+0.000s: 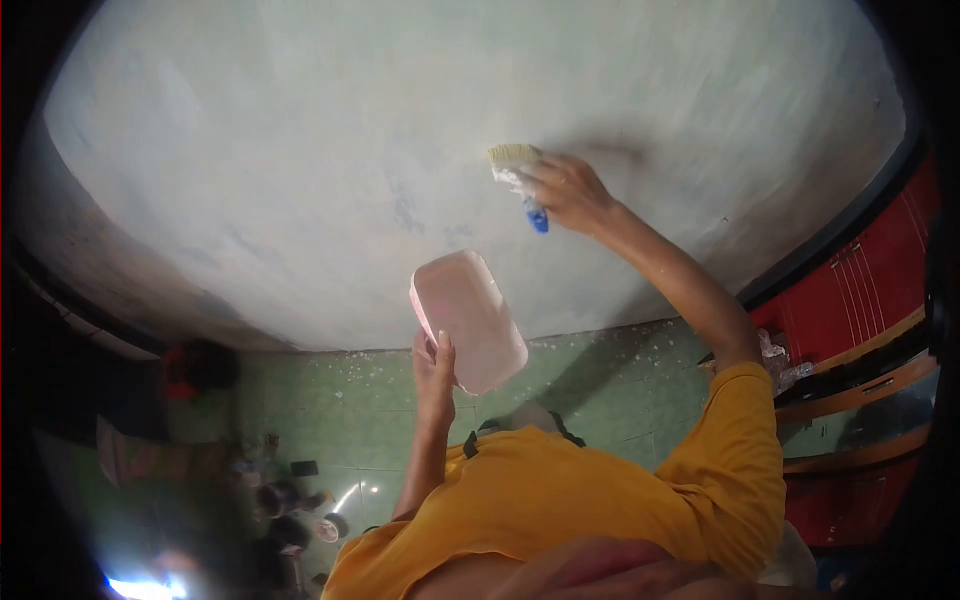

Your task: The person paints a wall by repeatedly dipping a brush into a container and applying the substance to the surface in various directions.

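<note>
A wide brush with pale bristles and a blue handle end [537,217] is gripped in my right hand [570,192], up against the whitish wall [300,150]. White paint coats the brush below its bristles, which point up and left. Lower down, my left hand [435,365] holds a pinkish rectangular tub [470,320] by its left side, thumb at the rim. Pale liquid seems to lie inside the tub. Bluish-grey patches show on the wall between the brush and the tub.
Green floor tiles [620,400] with white specks run along the wall's foot. A red cabinet [860,290] stands at the right, with crumpled clear plastic [780,360] beside it. Several containers, one a round can [328,528], sit at the lower left.
</note>
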A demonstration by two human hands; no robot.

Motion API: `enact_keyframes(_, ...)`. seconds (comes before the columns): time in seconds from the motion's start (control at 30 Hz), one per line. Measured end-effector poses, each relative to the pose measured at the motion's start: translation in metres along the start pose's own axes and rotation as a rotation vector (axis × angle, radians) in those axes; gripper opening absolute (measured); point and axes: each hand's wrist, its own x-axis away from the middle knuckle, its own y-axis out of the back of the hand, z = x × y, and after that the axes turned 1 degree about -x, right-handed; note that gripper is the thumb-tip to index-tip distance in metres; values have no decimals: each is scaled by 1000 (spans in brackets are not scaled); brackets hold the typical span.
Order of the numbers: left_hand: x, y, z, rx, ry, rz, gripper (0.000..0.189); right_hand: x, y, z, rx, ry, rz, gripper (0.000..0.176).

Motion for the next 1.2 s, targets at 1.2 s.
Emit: enact_keyframes(1.2,-19,6,7,-36,-157,94,51,83,45,194,-1305,-1369,-769,28)
